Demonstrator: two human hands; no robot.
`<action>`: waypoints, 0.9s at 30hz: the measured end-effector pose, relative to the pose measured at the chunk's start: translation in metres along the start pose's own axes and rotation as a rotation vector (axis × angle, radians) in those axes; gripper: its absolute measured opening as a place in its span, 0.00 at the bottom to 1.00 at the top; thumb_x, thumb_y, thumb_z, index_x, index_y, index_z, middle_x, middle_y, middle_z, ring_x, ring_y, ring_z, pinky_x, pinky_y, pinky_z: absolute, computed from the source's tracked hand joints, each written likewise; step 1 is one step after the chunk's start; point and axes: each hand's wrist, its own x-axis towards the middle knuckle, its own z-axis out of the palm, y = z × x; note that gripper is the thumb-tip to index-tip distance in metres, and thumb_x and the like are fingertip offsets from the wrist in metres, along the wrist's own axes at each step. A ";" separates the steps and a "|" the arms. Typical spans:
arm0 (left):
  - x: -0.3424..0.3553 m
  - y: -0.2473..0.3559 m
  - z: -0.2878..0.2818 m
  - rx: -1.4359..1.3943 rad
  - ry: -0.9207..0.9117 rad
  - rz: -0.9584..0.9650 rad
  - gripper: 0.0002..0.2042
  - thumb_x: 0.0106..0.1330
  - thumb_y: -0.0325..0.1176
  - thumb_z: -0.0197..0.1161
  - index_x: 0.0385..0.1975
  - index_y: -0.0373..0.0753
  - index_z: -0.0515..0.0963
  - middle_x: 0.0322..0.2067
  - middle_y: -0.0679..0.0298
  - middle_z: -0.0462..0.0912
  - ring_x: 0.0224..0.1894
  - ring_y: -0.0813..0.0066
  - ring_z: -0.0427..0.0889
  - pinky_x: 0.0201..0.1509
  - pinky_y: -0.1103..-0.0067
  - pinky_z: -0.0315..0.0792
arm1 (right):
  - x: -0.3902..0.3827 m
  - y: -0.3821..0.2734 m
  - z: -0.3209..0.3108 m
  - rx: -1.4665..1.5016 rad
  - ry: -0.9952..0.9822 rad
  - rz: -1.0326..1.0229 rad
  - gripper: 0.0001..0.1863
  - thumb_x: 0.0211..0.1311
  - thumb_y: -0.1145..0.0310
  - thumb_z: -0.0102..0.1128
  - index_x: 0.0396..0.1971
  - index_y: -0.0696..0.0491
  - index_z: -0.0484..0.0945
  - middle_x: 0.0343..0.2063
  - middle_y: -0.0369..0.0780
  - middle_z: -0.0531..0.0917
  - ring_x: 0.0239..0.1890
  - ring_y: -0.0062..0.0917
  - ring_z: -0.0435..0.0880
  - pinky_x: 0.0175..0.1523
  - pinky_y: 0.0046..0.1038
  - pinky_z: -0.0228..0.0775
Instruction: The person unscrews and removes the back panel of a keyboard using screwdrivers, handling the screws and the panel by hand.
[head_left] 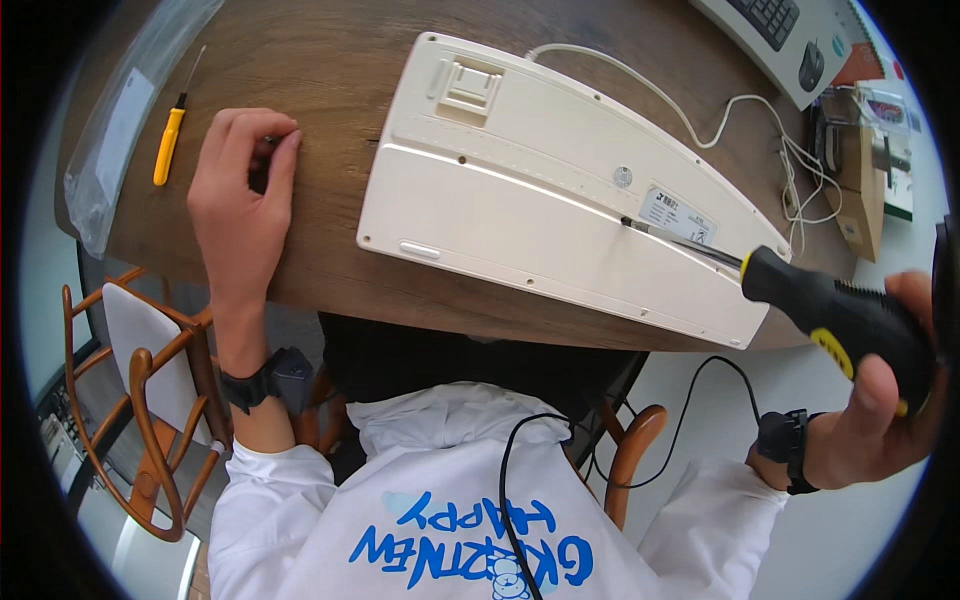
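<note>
A white keyboard (500, 210) lies face down on the wooden desk (320, 200), its cable leaving the far edge. My right hand (895, 390) is closed round a large black-and-yellow screwdriver (835, 310) at the right; its tip rests at a screw hole near the middle of the keyboard's back. My left hand (240, 190) lies on the desk left of the keyboard, fingers curled, with thumb and forefinger together; what they hold, if anything, is hidden. A slim yellow screwdriver (168, 145) lies beyond my left hand, beside a clear plastic bag (115, 140).
A product box picturing a keyboard and mouse (780, 45), the coiled white cable (800, 180), a cardboard box (855, 200) and small items are at the back right. A wooden chair (140, 390) stands below the desk's left edge.
</note>
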 end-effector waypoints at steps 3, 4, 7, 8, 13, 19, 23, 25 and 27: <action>-0.001 0.000 0.000 -0.029 0.009 0.047 0.05 0.65 0.20 0.66 0.37 0.35 0.78 0.36 0.62 0.80 0.33 0.70 0.82 0.38 0.78 0.78 | 0.021 -0.015 0.001 -0.028 -0.179 -0.052 0.22 0.69 0.54 0.59 0.49 0.58 0.75 0.39 0.46 0.81 0.41 0.33 0.85 0.48 0.26 0.77; -0.002 0.000 -0.001 -0.032 0.016 0.045 0.05 0.65 0.20 0.66 0.37 0.35 0.78 0.36 0.62 0.80 0.33 0.70 0.82 0.38 0.78 0.78 | 0.029 -0.021 0.002 -0.034 -0.233 -0.067 0.21 0.69 0.54 0.60 0.49 0.57 0.75 0.39 0.46 0.81 0.41 0.33 0.85 0.48 0.26 0.77; -0.004 -0.001 -0.002 -0.052 0.038 0.043 0.05 0.65 0.20 0.66 0.37 0.35 0.78 0.37 0.62 0.80 0.33 0.70 0.82 0.38 0.78 0.78 | 0.047 -0.036 0.008 -0.043 -0.363 -0.101 0.19 0.68 0.55 0.62 0.49 0.55 0.75 0.39 0.44 0.82 0.41 0.31 0.85 0.49 0.26 0.77; -0.005 -0.002 -0.002 -0.065 0.057 0.061 0.05 0.65 0.20 0.65 0.37 0.35 0.78 0.37 0.62 0.80 0.34 0.70 0.82 0.38 0.77 0.78 | 0.051 -0.040 0.008 -0.049 -0.389 -0.107 0.19 0.68 0.56 0.63 0.48 0.54 0.75 0.39 0.43 0.82 0.41 0.31 0.85 0.49 0.26 0.77; -0.003 -0.001 -0.004 -0.079 0.091 0.103 0.05 0.65 0.19 0.65 0.37 0.35 0.78 0.38 0.62 0.81 0.34 0.69 0.83 0.39 0.77 0.78 | 0.062 -0.048 0.006 -0.025 -0.444 -0.098 0.18 0.66 0.58 0.67 0.49 0.51 0.76 0.39 0.41 0.82 0.41 0.29 0.86 0.50 0.25 0.78; -0.005 -0.003 -0.003 -0.069 0.082 0.130 0.04 0.65 0.20 0.65 0.37 0.35 0.78 0.37 0.62 0.81 0.35 0.68 0.83 0.39 0.77 0.78 | 0.074 -0.044 -0.008 0.214 -0.648 -0.378 0.18 0.61 0.75 0.64 0.52 0.51 0.76 0.47 0.45 0.79 0.47 0.34 0.84 0.53 0.28 0.76; -0.005 -0.004 -0.002 -0.053 0.074 0.122 0.04 0.65 0.21 0.65 0.37 0.35 0.78 0.37 0.62 0.81 0.35 0.68 0.83 0.40 0.77 0.78 | 0.067 -0.040 -0.022 0.265 -0.766 -0.370 0.23 0.49 0.87 0.63 0.46 0.50 0.79 0.51 0.51 0.78 0.49 0.40 0.83 0.53 0.31 0.76; -0.005 -0.004 -0.002 -0.045 0.062 0.114 0.04 0.66 0.21 0.65 0.37 0.35 0.78 0.37 0.62 0.81 0.36 0.68 0.83 0.40 0.77 0.78 | 0.059 -0.032 -0.029 0.247 -0.778 -0.396 0.22 0.53 0.86 0.61 0.46 0.48 0.79 0.52 0.52 0.78 0.50 0.41 0.83 0.54 0.32 0.75; -0.005 -0.004 -0.002 -0.043 0.059 0.096 0.04 0.66 0.21 0.65 0.37 0.34 0.79 0.36 0.62 0.81 0.35 0.68 0.83 0.39 0.77 0.78 | 0.041 -0.017 -0.037 0.300 -0.637 -0.306 0.19 0.55 0.82 0.61 0.47 0.50 0.79 0.51 0.54 0.79 0.48 0.39 0.83 0.52 0.30 0.75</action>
